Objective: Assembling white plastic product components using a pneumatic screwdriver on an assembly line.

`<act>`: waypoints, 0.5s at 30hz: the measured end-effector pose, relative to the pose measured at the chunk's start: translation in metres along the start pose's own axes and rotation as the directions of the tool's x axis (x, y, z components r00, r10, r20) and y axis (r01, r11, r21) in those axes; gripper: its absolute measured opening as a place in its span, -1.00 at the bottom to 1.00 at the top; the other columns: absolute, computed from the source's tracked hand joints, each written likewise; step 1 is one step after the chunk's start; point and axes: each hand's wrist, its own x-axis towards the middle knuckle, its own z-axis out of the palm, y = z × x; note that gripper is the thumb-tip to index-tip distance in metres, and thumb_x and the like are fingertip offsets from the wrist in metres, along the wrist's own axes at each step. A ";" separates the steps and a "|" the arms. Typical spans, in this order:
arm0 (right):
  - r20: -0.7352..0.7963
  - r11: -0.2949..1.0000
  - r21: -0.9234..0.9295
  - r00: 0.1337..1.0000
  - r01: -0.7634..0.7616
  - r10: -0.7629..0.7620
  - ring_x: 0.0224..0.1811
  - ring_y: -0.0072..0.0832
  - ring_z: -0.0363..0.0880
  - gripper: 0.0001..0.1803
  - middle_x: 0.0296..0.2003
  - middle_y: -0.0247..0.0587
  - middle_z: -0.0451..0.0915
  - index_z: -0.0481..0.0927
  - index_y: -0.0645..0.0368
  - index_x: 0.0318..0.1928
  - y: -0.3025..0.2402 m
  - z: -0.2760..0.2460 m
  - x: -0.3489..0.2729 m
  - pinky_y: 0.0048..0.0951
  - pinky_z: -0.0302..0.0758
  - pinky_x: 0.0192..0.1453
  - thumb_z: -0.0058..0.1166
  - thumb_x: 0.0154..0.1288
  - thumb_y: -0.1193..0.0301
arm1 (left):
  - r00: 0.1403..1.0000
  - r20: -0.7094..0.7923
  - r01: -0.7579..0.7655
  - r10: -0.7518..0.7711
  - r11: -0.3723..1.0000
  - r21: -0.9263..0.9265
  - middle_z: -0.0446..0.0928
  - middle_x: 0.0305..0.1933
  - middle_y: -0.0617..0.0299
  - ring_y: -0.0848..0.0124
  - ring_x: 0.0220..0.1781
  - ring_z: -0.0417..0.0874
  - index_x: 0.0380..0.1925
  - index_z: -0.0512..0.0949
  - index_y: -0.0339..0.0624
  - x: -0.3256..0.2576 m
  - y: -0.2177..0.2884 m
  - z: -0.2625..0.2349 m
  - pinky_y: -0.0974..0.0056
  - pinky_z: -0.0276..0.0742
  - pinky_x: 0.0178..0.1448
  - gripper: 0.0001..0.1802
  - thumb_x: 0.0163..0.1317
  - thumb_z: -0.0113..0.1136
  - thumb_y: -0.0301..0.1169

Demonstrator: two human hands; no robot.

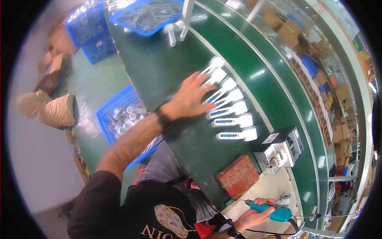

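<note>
My left hand (189, 97) reaches over the green bench with its fingers spread, the fingertips at the handles of the white plastic parts. These white parts (246, 120) lie in a fanned row, each with a wide head and a slim handle, several showing a blue strip. Whether the fingertips press on a handle or hover over it I cannot tell. Low on the right, my right hand (254, 217) is wrapped round a teal electric screwdriver (270, 211) with a black cord. Its tip points left, toward a worn reddish block (238, 177).
A metal screw feeder box (278, 153) stands right of the block. At the far end sit a blue tray (145, 30) of grey parts and more white parts (172, 36). A blue crate (113, 104) of white pieces is left of the bench; a green conveyor (254, 73) curves along the right.
</note>
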 end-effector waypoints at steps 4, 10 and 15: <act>-0.040 0.998 -0.046 0.998 0.036 -0.038 -0.49 -0.46 0.34 -0.41 -0.53 -0.25 0.35 0.39 0.31 -0.07 -0.004 -0.004 -0.010 -0.43 0.31 -0.35 -0.04 0.51 -0.08 | 0.992 0.127 -0.029 0.008 0.986 0.165 0.15 0.50 -0.07 -0.25 0.56 0.07 0.12 0.59 -0.06 0.034 -0.003 0.036 -0.30 0.13 0.51 -0.32 0.16 0.29 0.18; -0.066 0.999 -0.040 0.998 0.017 -0.020 -0.49 -0.45 0.34 -0.41 -0.54 -0.24 0.35 0.39 0.30 -0.08 -0.006 -0.013 -0.007 -0.43 0.31 -0.35 -0.04 0.51 -0.09 | 0.987 0.131 0.066 -0.089 0.984 0.167 0.27 0.40 -0.04 -0.07 0.52 0.16 0.13 0.61 -0.15 0.050 -0.018 0.034 -0.17 0.25 0.47 -0.29 0.08 0.28 0.11; 0.021 0.999 -0.022 0.999 0.026 -0.026 -0.43 -0.47 0.35 -0.48 -0.51 -0.27 0.35 0.40 0.30 -0.04 -0.004 -0.009 -0.004 -0.46 0.30 -0.29 -0.11 0.58 -0.01 | 0.983 0.148 0.062 -0.110 0.953 0.297 0.36 0.30 -0.01 0.05 0.47 0.23 0.14 0.59 -0.13 0.044 -0.028 0.025 -0.03 0.31 0.45 -0.31 0.10 0.27 0.08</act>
